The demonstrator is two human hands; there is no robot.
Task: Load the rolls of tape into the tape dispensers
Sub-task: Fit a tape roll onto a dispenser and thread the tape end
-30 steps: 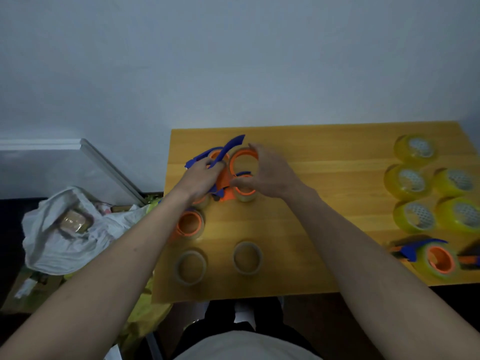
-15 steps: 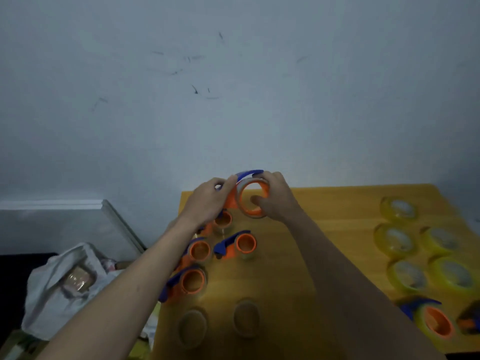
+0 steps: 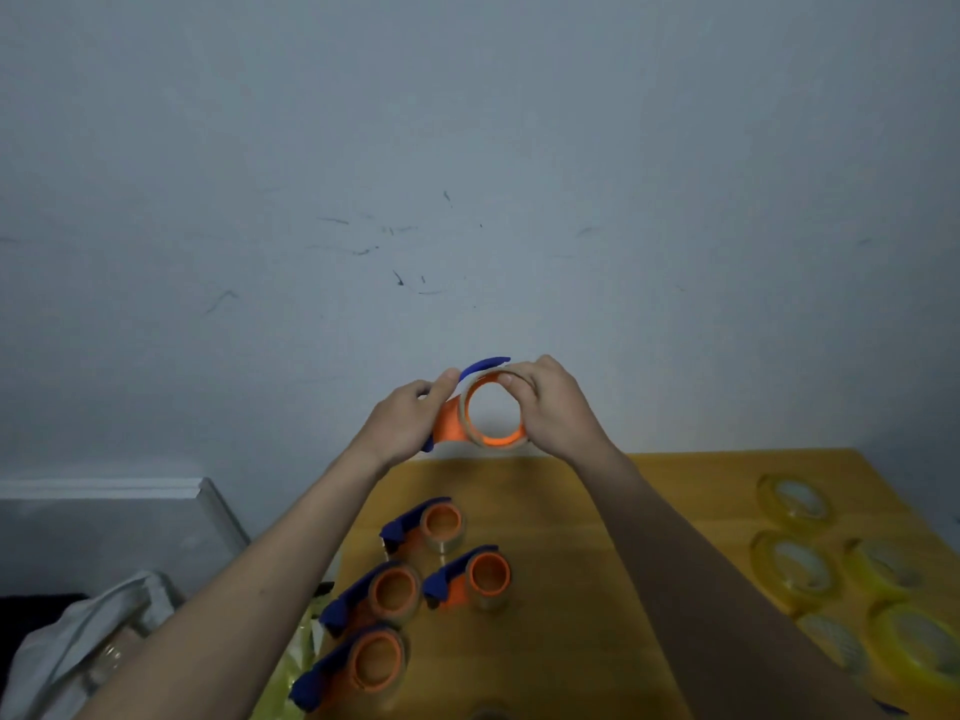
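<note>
No brand, label or writing can be read on anything in view. Both forearms reach forward and upward from the bottom of the picture, meeting in front of the pale wall (image 3: 467,148) above the far edge of the wooden table (image 3: 571,511). The left hand (image 3: 402,426) curls around the orange handle side of a tape dispenser (image 3: 457,423), with the thumb lying along its top near the blue blade guard. The right hand (image 3: 553,413) grips the other side, its fingers bent over the rim of the roll of tape (image 3: 493,415) seated on the dispenser's orange hub. The roll looks clear to tan, a thin ring around an open centre through which the wall shows. The dispenser is held in the air, clear of the table. On the table below, near its left edge, lie four more orange and blue dispensers (image 3: 441,527), each with a roll around its hub, set close together in a staggered cluster. Near the right edge lie several yellowish rolls (image 3: 795,563), well apart from the cluster. A white bag (image 3: 78,646) sits off the table at lower left.
</note>
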